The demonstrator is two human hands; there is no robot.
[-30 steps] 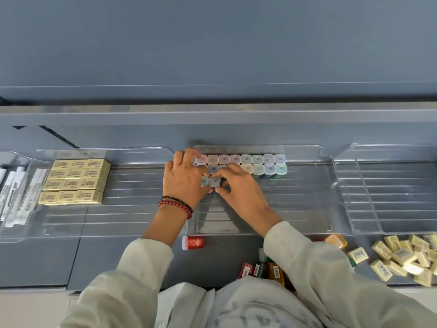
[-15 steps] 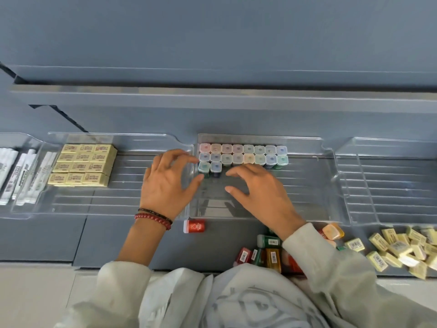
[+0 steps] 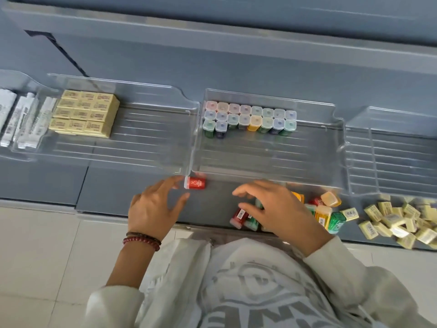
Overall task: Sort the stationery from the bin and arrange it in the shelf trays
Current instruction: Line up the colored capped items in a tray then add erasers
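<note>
The left hand (image 3: 153, 209), with two bead bracelets (image 3: 142, 239) on its wrist, hovers low over the front edge of the grey shelf (image 3: 106, 188). Its fingers are spread wide and hold nothing. The fingertips are just beside a red box (image 3: 195, 182), but motion blur hides whether they touch it. This small red box has a white cap and a white mark on its side, and it lies on its side just in front of the middle tray (image 3: 267, 162).

The right hand (image 3: 279, 209) reaches over a loose heap of boxes (image 3: 331, 216) on the shelf. Its fingers are loosely spread and grip nothing that shows. The boxes are red, green and orange-yellow, lie tumbled at all angles, and some carry barcode labels. To the right is a scatter of loose erasers (image 3: 399, 221), pale yellow and wrapped.

Farther back, the clear ribbed middle tray holds standing boxes (image 3: 250, 117) packed against its rear wall. Their translucent pastel caps face up, in two rows of eight with two more in front at the left. The left tray (image 3: 142, 143) carries neatly stacked erasers (image 3: 85, 112), and white wrapped packets (image 3: 21, 119) lie at the far left. Another clear tray (image 3: 402, 162) sits to the right.
</note>
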